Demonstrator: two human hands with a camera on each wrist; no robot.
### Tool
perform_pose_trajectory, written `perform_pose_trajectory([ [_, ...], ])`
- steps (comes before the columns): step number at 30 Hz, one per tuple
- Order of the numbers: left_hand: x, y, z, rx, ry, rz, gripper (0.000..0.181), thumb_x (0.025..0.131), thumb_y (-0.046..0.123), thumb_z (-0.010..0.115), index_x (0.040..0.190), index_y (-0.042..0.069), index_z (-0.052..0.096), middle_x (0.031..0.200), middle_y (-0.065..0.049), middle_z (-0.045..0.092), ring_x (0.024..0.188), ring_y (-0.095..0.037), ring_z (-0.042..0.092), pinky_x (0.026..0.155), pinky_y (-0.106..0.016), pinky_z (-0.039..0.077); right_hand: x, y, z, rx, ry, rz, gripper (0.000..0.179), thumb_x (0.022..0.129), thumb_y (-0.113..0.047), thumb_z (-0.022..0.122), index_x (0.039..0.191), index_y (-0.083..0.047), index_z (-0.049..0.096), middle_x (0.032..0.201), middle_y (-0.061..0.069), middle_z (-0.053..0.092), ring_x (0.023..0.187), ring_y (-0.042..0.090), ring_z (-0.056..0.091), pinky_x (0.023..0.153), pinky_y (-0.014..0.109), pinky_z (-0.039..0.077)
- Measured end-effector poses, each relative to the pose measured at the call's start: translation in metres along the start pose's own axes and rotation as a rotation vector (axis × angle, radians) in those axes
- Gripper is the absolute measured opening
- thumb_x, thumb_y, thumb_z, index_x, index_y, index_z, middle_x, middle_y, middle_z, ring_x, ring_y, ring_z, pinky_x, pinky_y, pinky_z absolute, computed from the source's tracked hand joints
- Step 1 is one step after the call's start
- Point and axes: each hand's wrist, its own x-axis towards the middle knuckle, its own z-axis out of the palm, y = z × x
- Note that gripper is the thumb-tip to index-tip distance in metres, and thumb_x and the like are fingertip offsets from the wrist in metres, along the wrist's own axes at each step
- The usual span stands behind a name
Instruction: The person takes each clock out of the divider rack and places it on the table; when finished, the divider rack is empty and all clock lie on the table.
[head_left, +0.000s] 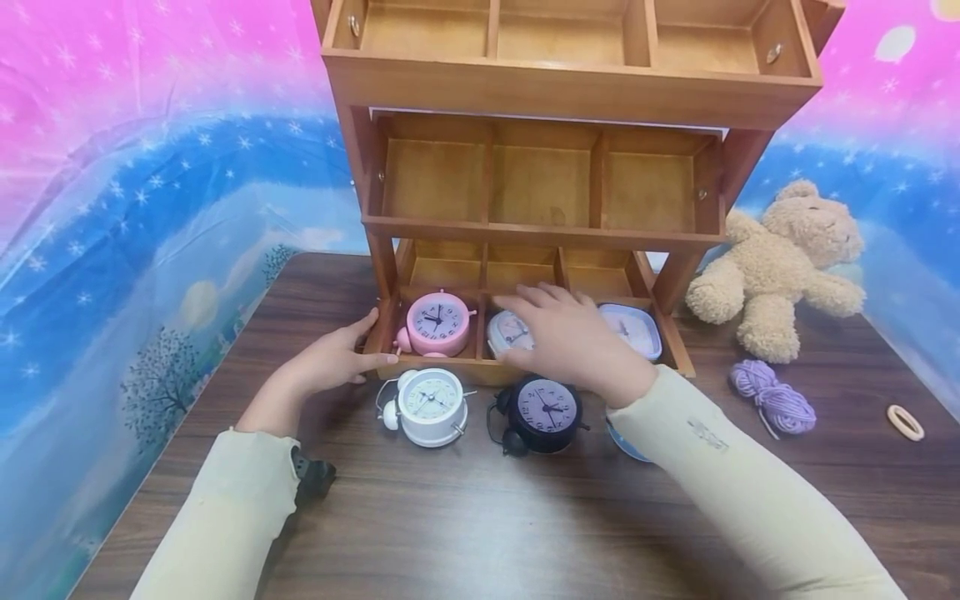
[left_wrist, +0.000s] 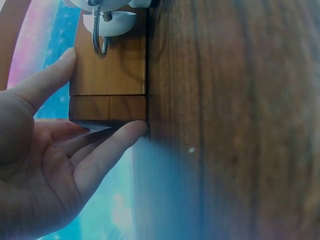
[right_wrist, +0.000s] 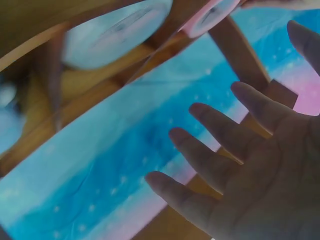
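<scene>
My left hand (head_left: 330, 358) holds the lower left corner of a wooden tiered shelf (head_left: 540, 233), thumb at the front panel and fingers round the side. My right hand (head_left: 577, 342), fingers straight and spread, hovers over the bottom tier and holds nothing. Below it, partly covered, a pale alarm clock (head_left: 508, 335) lies in the middle compartment. A pink twin-bell alarm clock (head_left: 438, 323) lies in the left compartment, a lavender square-faced clock (head_left: 636, 332) in the right one. In front of the shelf are a white alarm clock (head_left: 431, 407) and a black alarm clock (head_left: 546, 412).
A blue rounded object (head_left: 626, 442) shows partly beneath my right sleeve. Right of the shelf are a teddy bear (head_left: 787, 267), purple yarn (head_left: 772, 398) and a small wooden ring (head_left: 905, 423), all on the brown table (head_left: 450, 533). A printed cloth (head_left: 187, 183) hangs behind.
</scene>
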Motion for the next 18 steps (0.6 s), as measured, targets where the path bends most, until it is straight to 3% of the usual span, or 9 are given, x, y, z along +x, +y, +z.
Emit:
perform_pose_trajectory([
  [5,-0.001,0.001,0.001,-0.018,-0.003,-0.002,0.100,0.093,0.050,0.065,0.160,0.012,0.001,0.157,-0.031,0.024,0.115,-0.041,0.062,0.108,-0.062,0.034,0.025,-0.021,0.008,0.012,-0.001,-0.020,0.075,0.088,-0.062,0.064,0.151,-0.028,0.043,0.154,0.004,0.043,0.142,0.033,0.036,0.113,0.070,0.011],
  [12,-0.001,-0.002,0.001,-0.014,-0.002,0.005,0.098,0.093,0.048,0.065,0.160,0.011,0.002,0.156,-0.031,0.025,0.111,-0.039,0.064,0.107,-0.060,0.036,0.059,-0.038,0.021,0.122,-0.003,-0.018,0.073,0.087,-0.052,0.069,0.150,-0.024,0.045,0.145,0.008,0.049,0.131,0.030,0.047,0.105,0.054,0.043],
  [18,0.000,-0.001,0.000,-0.008,-0.002,0.006,0.100,0.093,0.050,0.065,0.160,0.012,0.003,0.156,-0.030,0.025,0.110,-0.038,0.065,0.107,-0.059,0.037,0.080,-0.046,0.028,0.194,-0.041,0.003,0.083,0.082,-0.051,0.075,0.152,-0.021,0.041,0.145,0.012,0.047,0.130,0.033,0.048,0.103,0.054,0.045],
])
